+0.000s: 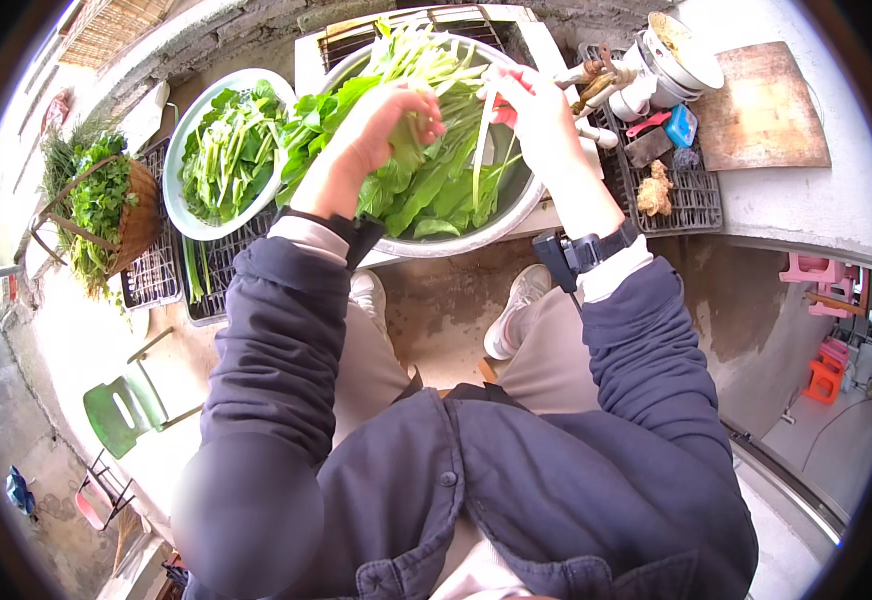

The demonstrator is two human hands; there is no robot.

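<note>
While my left hand [381, 125] has its fingers clamped on a leafy green stalk [411, 150] over the big steel basin [516, 205], my right hand [536, 110] pinches a pale strip [479, 150] — held there so scraps drop in.

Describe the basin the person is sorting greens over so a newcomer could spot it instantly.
Start at the crates ahead of the person's knees. The large metal basin sits centre, under both hands, left hand and right hand, heaped with long-stemmed greens. Unlike the pale green bowl to its left, it is silver and bigger.
</note>
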